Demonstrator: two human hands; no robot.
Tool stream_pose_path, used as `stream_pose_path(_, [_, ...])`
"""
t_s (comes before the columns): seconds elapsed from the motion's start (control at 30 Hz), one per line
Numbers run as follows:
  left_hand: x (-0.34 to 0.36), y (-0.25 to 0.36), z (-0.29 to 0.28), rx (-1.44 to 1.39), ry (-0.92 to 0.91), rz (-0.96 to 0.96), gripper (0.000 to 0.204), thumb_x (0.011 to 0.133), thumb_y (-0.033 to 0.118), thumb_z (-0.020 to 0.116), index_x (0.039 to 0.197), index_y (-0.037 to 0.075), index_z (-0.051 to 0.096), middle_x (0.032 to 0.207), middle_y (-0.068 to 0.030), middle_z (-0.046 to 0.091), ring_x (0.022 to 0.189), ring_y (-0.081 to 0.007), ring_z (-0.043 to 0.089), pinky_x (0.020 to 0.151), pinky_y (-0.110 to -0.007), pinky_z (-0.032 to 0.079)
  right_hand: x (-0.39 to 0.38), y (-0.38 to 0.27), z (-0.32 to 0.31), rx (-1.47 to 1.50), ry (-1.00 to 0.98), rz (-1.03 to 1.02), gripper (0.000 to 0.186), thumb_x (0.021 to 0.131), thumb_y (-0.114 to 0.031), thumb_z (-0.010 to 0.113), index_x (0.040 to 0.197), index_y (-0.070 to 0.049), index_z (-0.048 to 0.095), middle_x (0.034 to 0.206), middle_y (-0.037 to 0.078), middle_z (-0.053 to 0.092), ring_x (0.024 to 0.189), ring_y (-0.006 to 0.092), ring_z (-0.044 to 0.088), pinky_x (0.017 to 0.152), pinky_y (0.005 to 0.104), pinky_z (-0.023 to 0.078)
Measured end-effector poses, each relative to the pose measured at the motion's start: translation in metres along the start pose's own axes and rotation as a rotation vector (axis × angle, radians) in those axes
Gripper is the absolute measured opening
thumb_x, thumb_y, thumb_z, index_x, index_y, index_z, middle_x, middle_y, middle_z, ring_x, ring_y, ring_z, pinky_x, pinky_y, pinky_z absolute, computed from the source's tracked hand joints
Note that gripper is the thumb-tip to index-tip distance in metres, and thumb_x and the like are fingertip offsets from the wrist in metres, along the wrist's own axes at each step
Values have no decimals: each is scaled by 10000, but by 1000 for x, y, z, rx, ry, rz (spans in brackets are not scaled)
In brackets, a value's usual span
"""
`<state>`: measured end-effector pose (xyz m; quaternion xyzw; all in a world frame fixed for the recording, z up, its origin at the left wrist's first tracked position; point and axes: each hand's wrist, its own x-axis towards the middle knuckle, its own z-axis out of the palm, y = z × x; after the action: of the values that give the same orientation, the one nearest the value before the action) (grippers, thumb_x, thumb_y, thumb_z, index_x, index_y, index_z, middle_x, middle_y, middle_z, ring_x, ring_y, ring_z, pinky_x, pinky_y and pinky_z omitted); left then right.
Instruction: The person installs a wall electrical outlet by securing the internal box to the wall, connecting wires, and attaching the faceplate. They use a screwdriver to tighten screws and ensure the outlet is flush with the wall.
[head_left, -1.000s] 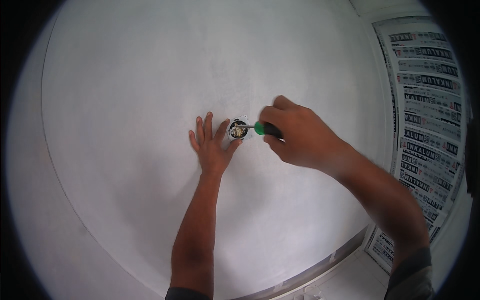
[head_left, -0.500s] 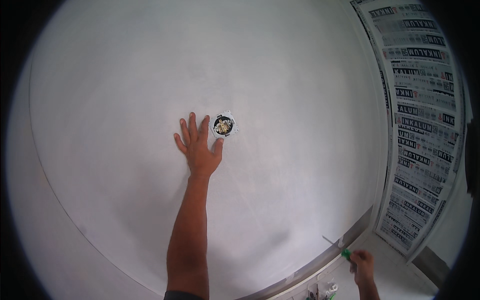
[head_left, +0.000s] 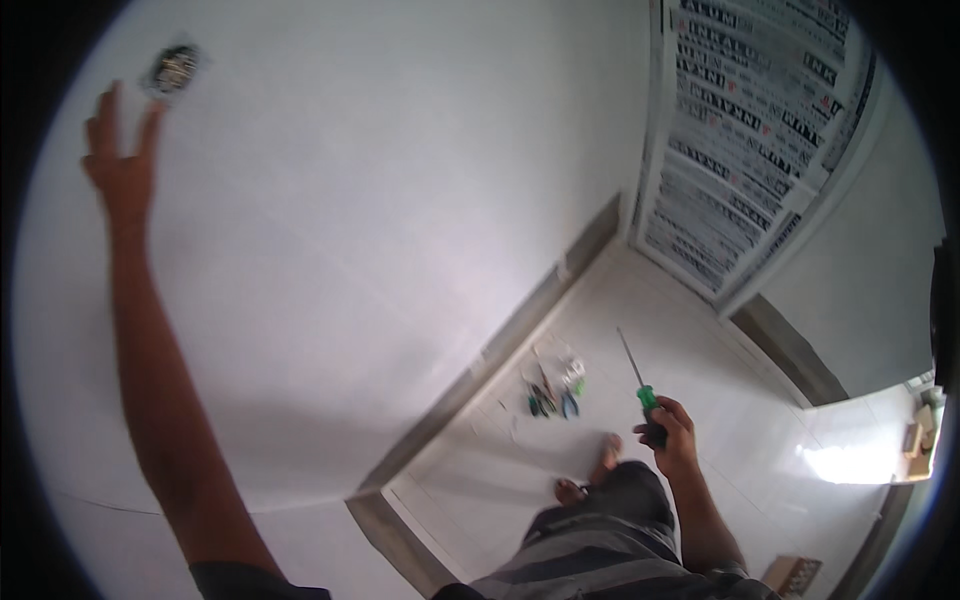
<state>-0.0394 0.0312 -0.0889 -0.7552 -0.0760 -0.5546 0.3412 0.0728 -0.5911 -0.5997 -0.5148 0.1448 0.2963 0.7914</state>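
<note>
A round wall socket insert (head_left: 174,69) with a square metal frame and brassy inner parts sits on the white wall (head_left: 380,220) at the upper left. My left hand (head_left: 125,165) rests just below it, fingers spread; the thumb and a finger reach to the frame's lower edge, and whether they touch it is hard to tell. Away from the wall, at the lower right, my right hand (head_left: 675,440) grips a screwdriver (head_left: 647,399) by its green and black handle. The long thin shaft points up and slightly left, free of everything.
Several hand tools (head_left: 541,400), pliers (head_left: 570,404) with blue handles and small parts lie on the tiled floor by the wall's foot. A door (head_left: 730,150) wrapped in printed film stands at the upper right. A cardboard box (head_left: 793,576) shows at the lower right.
The view has swung down and right, bringing the floor and my legs into sight. My right hand now shows the whole screwdriver, its shaft turned more upward. My left hand stays by the socket insert.
</note>
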Motion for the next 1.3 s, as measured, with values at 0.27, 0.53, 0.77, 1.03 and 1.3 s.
stream_pose_path(0.27, [-259,203,-33,-429,-540,-466,353,1049,251,666,1345,60,677,1259,-130,716,1155,-261,702,995,-396,559,67,65,-60,-451,76,348,272,877,-136,678,1084,41,679,775,89,628,553,197,637,495,337,521])
stream_pose_path(0.53, [-615,466,-92,-914,-1687,-1091,263,960,139,707,1177,-4,740,1013,-189,780,897,-276,777,810,-363,606,140,149,-89,-579,80,397,184,906,-140,677,965,15,596,724,88,662,537,168,646,482,307,515])
stream_pose_path(0.77, [-798,588,-14,-990,-1863,-975,316,931,236,724,1157,18,753,1020,-203,774,967,-335,762,858,-404,594,199,247,-91,-456,330,424,179,914,-145,656,932,20,589,730,105,643,587,193,643,547,326,519])
stream_pose_path(1.03, [-943,743,193,-1178,-1605,-1022,321,927,191,763,1189,12,716,981,-192,766,942,-368,748,874,-440,596,278,368,-109,-349,453,321,185,928,-133,668,974,6,555,744,100,632,572,201,640,529,339,527])
stream_pose_path(1.3, [-1007,876,271,-1017,-1544,-642,649,865,258,819,1446,111,571,1327,-213,648,1289,-396,582,1068,-521,496,300,374,-95,-368,324,452,207,944,-141,645,1069,18,603,740,98,638,587,168,593,555,298,475])
